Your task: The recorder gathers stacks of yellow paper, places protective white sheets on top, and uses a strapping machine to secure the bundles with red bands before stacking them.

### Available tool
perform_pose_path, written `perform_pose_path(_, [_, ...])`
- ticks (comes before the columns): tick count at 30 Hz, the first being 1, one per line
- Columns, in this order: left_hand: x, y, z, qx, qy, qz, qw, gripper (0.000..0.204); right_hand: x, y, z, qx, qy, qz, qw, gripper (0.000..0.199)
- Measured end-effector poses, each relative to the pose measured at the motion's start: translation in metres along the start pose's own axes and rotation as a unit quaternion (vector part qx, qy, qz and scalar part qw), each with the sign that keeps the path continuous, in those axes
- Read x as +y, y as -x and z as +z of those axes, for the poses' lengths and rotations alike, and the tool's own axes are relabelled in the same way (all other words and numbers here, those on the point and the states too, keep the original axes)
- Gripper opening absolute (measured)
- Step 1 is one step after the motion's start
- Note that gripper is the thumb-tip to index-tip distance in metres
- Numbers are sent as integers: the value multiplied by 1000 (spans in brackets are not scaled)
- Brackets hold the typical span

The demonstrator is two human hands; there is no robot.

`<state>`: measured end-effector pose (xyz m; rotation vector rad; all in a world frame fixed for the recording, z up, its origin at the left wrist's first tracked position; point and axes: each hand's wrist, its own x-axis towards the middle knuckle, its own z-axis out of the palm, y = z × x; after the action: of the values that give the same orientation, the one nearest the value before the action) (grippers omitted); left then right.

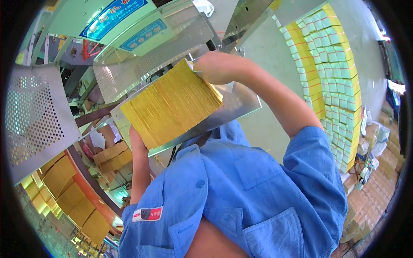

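Note:
A thick stack of yellow paper [172, 105] lies tilted in front of my chest, its many sheet edges facing up. My left hand [137, 139] presses against its lower left end, with the fingers mostly hidden beneath or behind the paper. At the upper right end my right hand [218, 68] grips the corner, fingers curled around it. Some whitish sheet edges show beside that hand. Under the stack is a shiny metal tray [243, 101] on the machine.
A perforated metal guard [34, 116] stands at left, and another perforated panel [172, 47] lies beyond the stack. Rows of banded yellow-and-white paper bundles [331, 77] cover the floor at right. Cardboard boxes [112, 157] sit low at left. A metal post [243, 21] rises at the far side.

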<state>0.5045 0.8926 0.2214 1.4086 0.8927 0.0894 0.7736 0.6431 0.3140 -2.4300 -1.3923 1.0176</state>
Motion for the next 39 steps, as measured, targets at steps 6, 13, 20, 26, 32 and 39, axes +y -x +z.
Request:
perform_pose_path(6, [-6, -3, -3, -6, -40, 35, 999, 34, -13, 10, 12, 42, 37, 10, 998, 19])
perform_pose_path(13, [5, 5, 1, 6, 16, -28, 999, 38, -25, 24, 53, 163, -99, 92, 977, 39])
perform_pose_path(20, [5, 2, 2, 14, 50, -44, 998, 41, -32, 32, 88, 330, -200, 78, 919, 45])
perform_pose_path(26, [-5, 0, -5, 2, -2, -22, 1000, 41, -34, 27, 86, 315, -222, 138, 913, 45])
perform_pose_path(32, [-7, 0, -5, 15, 68, -44, 997, 40, -23, 23, 71, 226, -263, 173, 922, 45])
perform_pose_path(39, [-2, 3, 0, 24, 39, -48, 998, 39, -6, 20, 61, 181, -336, 74, 921, 42])
